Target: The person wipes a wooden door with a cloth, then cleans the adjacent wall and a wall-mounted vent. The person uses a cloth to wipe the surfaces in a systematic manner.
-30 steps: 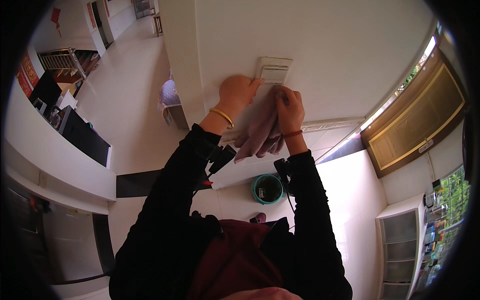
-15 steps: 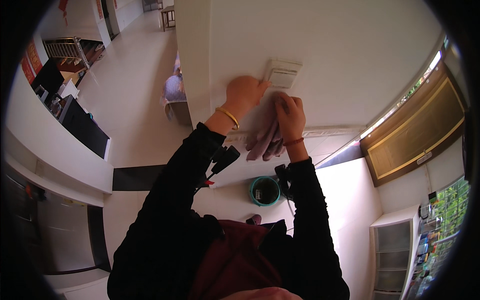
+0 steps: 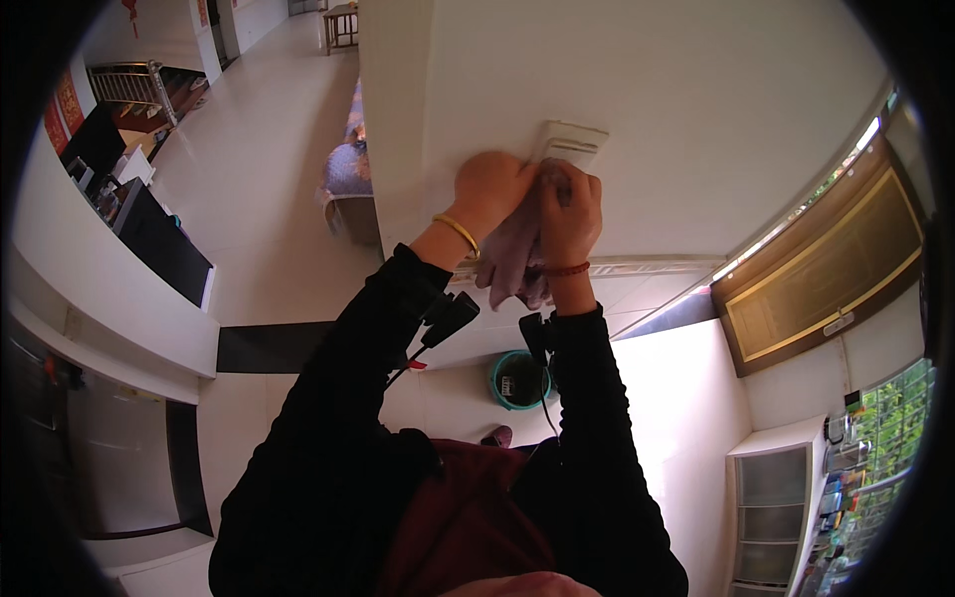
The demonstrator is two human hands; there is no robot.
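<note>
A pale wall switch (image 3: 578,142) is fixed to the white wall in front of me. My right hand (image 3: 572,204) is closed round a bunched mauve cloth (image 3: 514,254), pressing part of it against the switch's lower edge. The rest of the cloth dangles beneath the hand in loose folds. Just left of the switch, my left hand (image 3: 489,187) is against the wall, its thumb side close to the plate's lower left corner. Most of the left fingers are hidden behind the back of the hand.
Below my arms a teal bucket (image 3: 519,380) stands on the tiled floor. A brown wooden door (image 3: 821,269) is at the right, above a white cabinet (image 3: 771,488). Left of the wall's edge are a cloth-covered piece of furniture (image 3: 348,174) and a black desk (image 3: 164,244).
My right hand has moved up and slightly left with the cloth, from below the switch onto its lower edge. My left hand stays beside the plate.
</note>
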